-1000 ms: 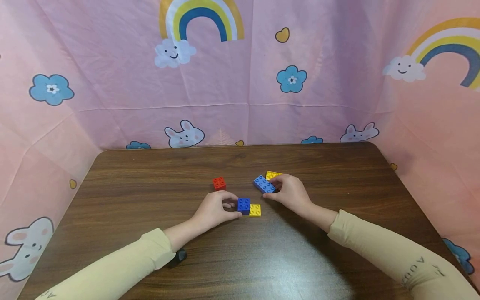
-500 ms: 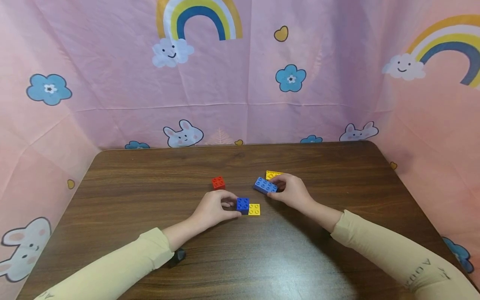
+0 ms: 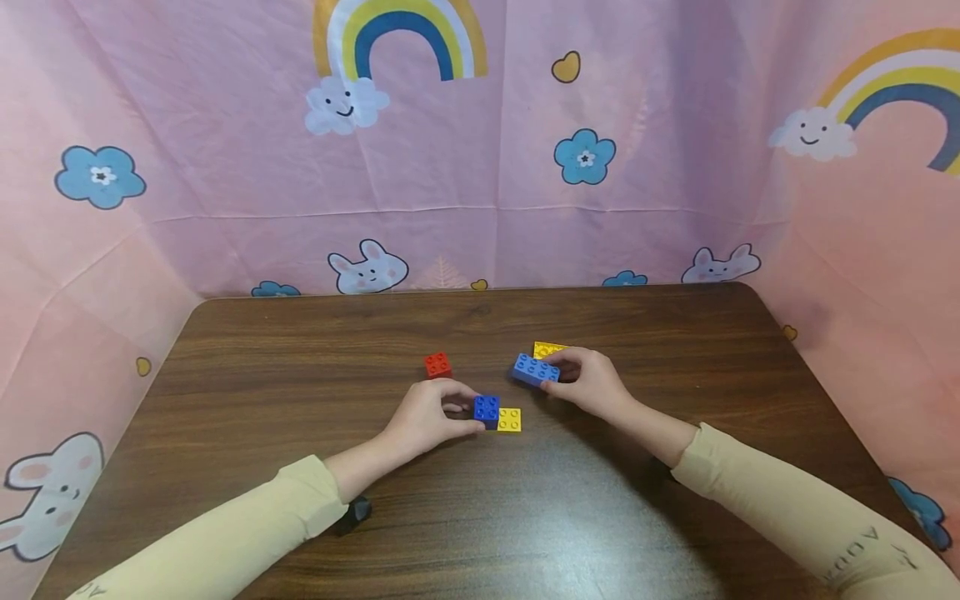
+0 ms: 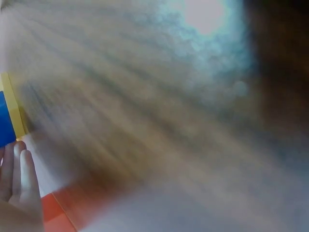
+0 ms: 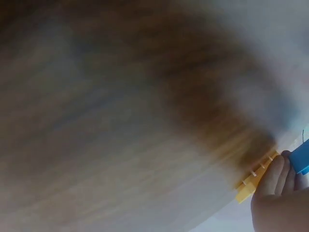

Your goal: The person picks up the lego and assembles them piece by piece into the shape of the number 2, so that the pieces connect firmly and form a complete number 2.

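Observation:
My left hand [image 3: 429,422] holds a dark blue square toy building brick [image 3: 486,409] between thumb and fingers. That brick sits over the left part of a flat yellow brick [image 3: 510,420], whose studs show on the right. In the left wrist view, the blue brick [image 4: 5,121] and the yellow edge [image 4: 13,107] appear just beyond the fingertips. My right hand [image 3: 594,386] pinches a longer light blue brick [image 3: 536,369] at its right end. Behind that hand lies another yellow brick [image 3: 549,349], partly hidden by the fingers and the light blue brick.
A red square brick [image 3: 437,365] stands just behind the left hand. On the brown wooden table [image 3: 300,350], a small black object [image 3: 356,513] lies partly under the left sleeve. A pink patterned cloth [image 3: 450,167] surrounds the table at the back and sides.
My right hand has shifted slightly to the right with the light blue brick, which has turned so it lies more sideways. The left hand keeps its hold on the dark blue brick.

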A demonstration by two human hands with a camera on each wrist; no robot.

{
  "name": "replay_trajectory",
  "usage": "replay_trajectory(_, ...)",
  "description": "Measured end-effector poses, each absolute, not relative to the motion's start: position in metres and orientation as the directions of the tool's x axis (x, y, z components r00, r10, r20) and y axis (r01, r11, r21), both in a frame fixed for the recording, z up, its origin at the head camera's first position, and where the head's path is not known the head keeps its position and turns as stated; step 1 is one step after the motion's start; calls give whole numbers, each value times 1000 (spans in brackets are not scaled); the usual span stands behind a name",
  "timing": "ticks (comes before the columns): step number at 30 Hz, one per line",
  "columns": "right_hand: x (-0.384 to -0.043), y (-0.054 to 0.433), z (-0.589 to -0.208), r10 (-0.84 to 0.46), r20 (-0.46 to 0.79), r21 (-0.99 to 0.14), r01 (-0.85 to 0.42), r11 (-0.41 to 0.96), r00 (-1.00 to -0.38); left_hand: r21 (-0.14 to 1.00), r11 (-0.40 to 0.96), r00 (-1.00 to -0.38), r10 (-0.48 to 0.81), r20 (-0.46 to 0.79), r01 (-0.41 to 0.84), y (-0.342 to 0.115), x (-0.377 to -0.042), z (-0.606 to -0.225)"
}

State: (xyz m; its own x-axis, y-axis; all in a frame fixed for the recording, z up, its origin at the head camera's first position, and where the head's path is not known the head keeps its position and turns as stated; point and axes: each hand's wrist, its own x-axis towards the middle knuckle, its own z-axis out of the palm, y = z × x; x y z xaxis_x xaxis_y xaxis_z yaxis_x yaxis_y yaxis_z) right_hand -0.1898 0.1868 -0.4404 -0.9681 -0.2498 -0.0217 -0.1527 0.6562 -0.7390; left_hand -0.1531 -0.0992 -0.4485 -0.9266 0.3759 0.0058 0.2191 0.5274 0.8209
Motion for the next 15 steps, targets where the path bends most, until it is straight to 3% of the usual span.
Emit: replay_trajectory(15, -183, 182, -428, -316, 8, -801, -196, 566, -949, 805, 544, -922, 387, 11, 238, -96, -152, -449)
